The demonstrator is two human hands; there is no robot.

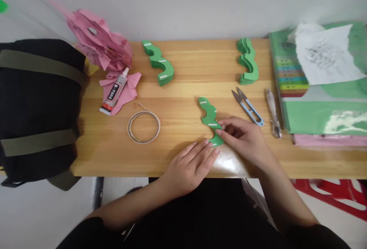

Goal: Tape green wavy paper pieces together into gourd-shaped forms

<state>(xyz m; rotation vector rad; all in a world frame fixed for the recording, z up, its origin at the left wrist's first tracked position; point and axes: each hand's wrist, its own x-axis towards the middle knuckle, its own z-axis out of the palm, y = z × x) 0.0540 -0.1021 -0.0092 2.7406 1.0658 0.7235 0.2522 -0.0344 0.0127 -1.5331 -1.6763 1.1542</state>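
A wavy green paper cutout (208, 110) with several short white tape strips lies on the table in front of me. My right hand (242, 136) pinches its right edge between thumb and fingers. Stretched out nearly flat, the fingers of my left hand (190, 167) touch the lower end of the same cutout. To the left rests a roll of narrow tape (129, 128) with a loose end. Thread snips (249, 107) with a blue handle lie just beyond my right hand, and a clear pen (273, 111) is beside them.
Green cutouts are stacked at the back left (163, 65) and back right (249, 60). A B-7000 glue tube (114, 92) lies on pink paper (100, 42). A black bag (40, 104) stands at left; green packets (321, 115) with a white paper scrap (329, 50) lie at right.
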